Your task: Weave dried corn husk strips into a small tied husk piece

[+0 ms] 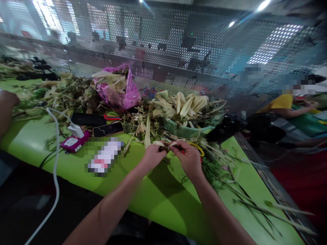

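My left hand (153,156) and my right hand (190,159) meet over the green table, fingers pinched close together. Between the fingertips is a small pale strip of dried husk (158,144); its exact shape is mostly hidden by the fingers. Just beyond them, a green plastic basket (176,128) holds a bundle of pale dried husks (190,104). Beside my right hand lie a yellow-handled tool (198,149), partly hidden, and a heap of green feathery stems (214,170). A long dry husk (147,131) points toward my left hand.
A pink plastic bag (130,90) of husks stands behind a phone (108,129), a red-and-black cutter (112,117) and a purple adapter (75,142) with a white cable (56,160). Another person's arm (6,105) rests at left. A perforated metal screen (158,37) backs the table.
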### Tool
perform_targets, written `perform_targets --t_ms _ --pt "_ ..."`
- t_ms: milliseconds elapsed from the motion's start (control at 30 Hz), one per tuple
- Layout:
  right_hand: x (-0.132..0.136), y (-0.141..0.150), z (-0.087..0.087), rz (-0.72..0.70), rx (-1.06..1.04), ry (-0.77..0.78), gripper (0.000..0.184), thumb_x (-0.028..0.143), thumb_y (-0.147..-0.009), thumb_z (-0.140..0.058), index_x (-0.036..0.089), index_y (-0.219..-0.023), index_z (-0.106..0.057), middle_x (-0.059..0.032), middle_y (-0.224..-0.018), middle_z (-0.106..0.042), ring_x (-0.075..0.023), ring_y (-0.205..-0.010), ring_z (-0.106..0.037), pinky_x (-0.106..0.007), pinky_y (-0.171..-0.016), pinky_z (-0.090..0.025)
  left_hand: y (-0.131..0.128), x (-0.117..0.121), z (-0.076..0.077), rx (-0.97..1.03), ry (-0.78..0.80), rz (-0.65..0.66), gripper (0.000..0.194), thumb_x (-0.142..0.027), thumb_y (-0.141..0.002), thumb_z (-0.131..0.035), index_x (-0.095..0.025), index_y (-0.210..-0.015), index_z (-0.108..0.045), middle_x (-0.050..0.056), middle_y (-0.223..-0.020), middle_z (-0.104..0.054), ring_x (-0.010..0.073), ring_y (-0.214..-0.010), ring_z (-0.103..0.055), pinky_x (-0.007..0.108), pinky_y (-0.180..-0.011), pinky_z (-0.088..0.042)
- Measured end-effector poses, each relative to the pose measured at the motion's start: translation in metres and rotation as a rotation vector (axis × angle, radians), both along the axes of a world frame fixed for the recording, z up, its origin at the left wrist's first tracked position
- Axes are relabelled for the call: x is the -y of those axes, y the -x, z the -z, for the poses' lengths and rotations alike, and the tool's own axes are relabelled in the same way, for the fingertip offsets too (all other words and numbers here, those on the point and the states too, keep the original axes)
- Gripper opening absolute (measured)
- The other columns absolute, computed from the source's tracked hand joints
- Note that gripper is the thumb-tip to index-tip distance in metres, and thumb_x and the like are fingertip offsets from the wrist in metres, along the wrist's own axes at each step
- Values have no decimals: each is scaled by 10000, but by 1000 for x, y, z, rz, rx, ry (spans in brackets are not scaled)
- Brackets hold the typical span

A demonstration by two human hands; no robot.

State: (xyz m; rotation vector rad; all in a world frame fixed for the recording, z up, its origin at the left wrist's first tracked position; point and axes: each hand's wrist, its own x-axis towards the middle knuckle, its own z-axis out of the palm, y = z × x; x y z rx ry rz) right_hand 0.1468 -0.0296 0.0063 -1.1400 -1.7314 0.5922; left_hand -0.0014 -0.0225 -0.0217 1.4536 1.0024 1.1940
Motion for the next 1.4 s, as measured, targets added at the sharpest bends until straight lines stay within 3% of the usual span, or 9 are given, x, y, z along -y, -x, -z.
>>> perform_targets --t_ms 100,233,400,600,1100,1267,1400 --pt "0 1 2 85 -29 19 133 306 -779 -633 187 -826 -667 -27 -773 -656 -176 -704 -585 -311 -686 -462 -1 3 -5 2 -2 64 133 -176 -724 -556 -154 -794 -666 -8 -660 -575 110 -600 -460 220 -572 -342" --pt "1 2 4 101 -121 44 259 312 -763 -658 184 -979 -593 -44 -830 -659 -182 -738 -606 -318 -693 -482 -2 2 -6 124 57 39 103 -238 -722 -613 -147 -759 -647 -8 -652 -554 108 -613 -458 215 -578 -342" --pt "1 4 5 164 -11 -107 140 283 -761 -661 191 -837 -587 -28 -786 -615 -171 -699 -563 -319 -671 -470 -2 -2 -1 250 150 18 146 -282 -738 -622 -137 -732 -636 6 -668 -543 102 -620 -468 220 -595 -368" --pt "2 6 7 110 50 -97 102 280 -787 -623 184 -808 -653 -41 -781 -647 -184 -708 -585 -332 -671 -477 -1 0 -7 370 237 2 156 -290 -702 -674 -137 -701 -644 5 -633 -540 95 -595 -479 205 -561 -378" --pt "-2 3 8 42 75 22 114 299 -785 -624 187 -785 -649 -26 -733 -645 -179 -682 -576 -306 -649 -461 0 3 -15 465 319 -67 155 -282 -676 -695 -139 -677 -635 14 -613 -564 102 -547 -493 241 -551 -396" --pt "-7 0 9 -40 -146 216 159 341 -757 -655 188 -801 -649 -24 -764 -666 -181 -704 -598 -322 -694 -476 0 0 -13 417 327 -110 170 -294 -646 -699 -144 -631 -622 -7 -551 -514 87 -510 -433 224 -501 -346" --pt "-6 -2 8 7 -204 126 191 339 -767 -659 203 -901 -667 -34 -837 -680 -191 -751 -615 -345 -728 -482 0 -2 -9 290 310 -72 157 -294 -655 -662 -141 -644 -630 1 -570 -541 96 -531 -446 218 -498 -326"
